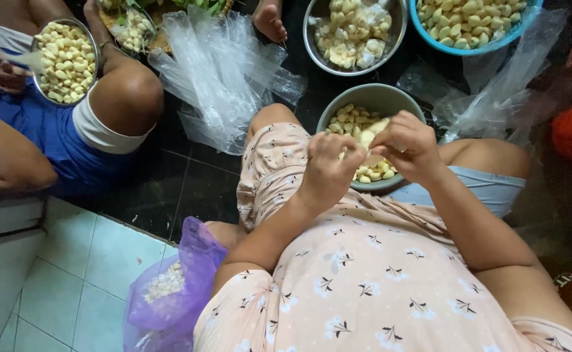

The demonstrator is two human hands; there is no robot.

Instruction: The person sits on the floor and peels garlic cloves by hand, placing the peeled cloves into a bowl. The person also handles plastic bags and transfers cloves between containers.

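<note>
My left hand (330,166) and my right hand (410,145) meet over a grey-green bowl (378,96) of peeled garlic cloves that rests on my lap. Both hands pinch one pale garlic clove (370,133) between their fingertips, just above the cloves in the bowl. My knees in a floral peach garment frame the bowl on either side.
A steel bowl (355,32) and a blue basin (475,23) of garlic stand ahead on the dark floor, beside crumpled clear plastic bags (224,72). Another person (71,124) sits at left with a steel bowl of cloves (67,62). A purple bag (172,290) of garlic lies lower left.
</note>
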